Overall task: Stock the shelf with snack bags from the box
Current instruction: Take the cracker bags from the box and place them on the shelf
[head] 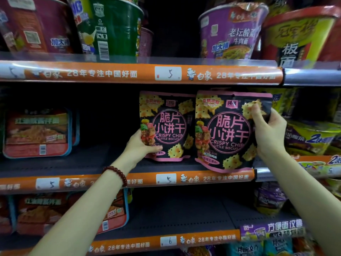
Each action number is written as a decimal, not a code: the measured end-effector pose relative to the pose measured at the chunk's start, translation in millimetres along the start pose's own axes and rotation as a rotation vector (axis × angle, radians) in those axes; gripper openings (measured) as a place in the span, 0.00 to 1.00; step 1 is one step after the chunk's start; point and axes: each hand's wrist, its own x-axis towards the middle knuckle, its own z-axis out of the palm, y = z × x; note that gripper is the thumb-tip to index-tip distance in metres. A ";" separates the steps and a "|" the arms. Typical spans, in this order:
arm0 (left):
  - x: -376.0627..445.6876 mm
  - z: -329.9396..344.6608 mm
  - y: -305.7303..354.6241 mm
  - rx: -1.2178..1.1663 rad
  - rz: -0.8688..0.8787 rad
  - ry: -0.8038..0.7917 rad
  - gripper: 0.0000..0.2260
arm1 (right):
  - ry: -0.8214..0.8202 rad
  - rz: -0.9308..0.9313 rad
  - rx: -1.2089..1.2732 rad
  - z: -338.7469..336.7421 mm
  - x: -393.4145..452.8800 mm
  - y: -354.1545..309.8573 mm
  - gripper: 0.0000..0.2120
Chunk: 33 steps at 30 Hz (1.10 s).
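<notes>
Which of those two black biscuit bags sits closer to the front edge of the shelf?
The right-hand bag, held by the right hand: its bottom overlaps the orange price strip, unlike the left-hand bag.

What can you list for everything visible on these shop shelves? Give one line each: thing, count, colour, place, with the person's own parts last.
snack bags: two, black with pink trim, upright side by side on the middle shelf
middle shelf: one, dark board with orange edge strip
noodle cups: at least four, maroon, green, purple, yellow-red, top shelf
noodle trays: red with blue rims, middle shelf left and lower shelf left; count unclear
price tags: four white cards on the orange strips
bead bracelet: one, dark red, left wrist
left hand: grips the left bag's lower corner
right hand: pinches the right bag's right edge
</notes>
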 end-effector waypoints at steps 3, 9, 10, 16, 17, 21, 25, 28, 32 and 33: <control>16.8 20.9 0.5 -0.018 -0.023 -0.050 0.34 | -0.061 -0.013 -0.010 -6.2 0.4 1.1 0.08; 27.7 46.3 -4.1 -0.060 0.009 -0.050 0.32 | -0.232 0.069 0.094 -21.2 -4.0 8.4 0.14; 27.6 47.4 -4.4 -0.060 0.018 -0.050 0.31 | -0.253 0.085 0.115 -23.9 -3.8 10.4 0.18; 24.2 47.1 -3.7 -0.042 0.036 -0.040 0.33 | -0.355 0.209 0.226 -29.6 -6.3 23.0 0.37; 23.8 46.4 -3.2 -0.040 0.026 -0.044 0.33 | -0.363 0.227 0.247 -29.3 -6.7 24.3 0.38; 25.5 40.4 -2.8 -0.070 -0.034 -0.094 0.34 | -0.404 0.288 0.276 -29.5 -6.5 26.8 0.40; 25.2 38.3 -3.8 -0.088 -0.075 -0.133 0.33 | -0.469 0.295 0.256 -32.4 -10.5 27.0 0.38; 22.9 38.5 -1.8 -0.082 -0.082 -0.130 0.32 | -0.483 0.319 0.302 -33.5 -15.2 26.5 0.28; 17.5 35.7 1.2 -0.034 -0.079 -0.136 0.32 | -0.471 0.310 0.287 -32.3 -19.3 26.2 0.38; 16.0 33.5 1.3 -0.011 -0.079 -0.135 0.33 | -0.468 0.308 0.281 -32.4 -19.6 26.8 0.39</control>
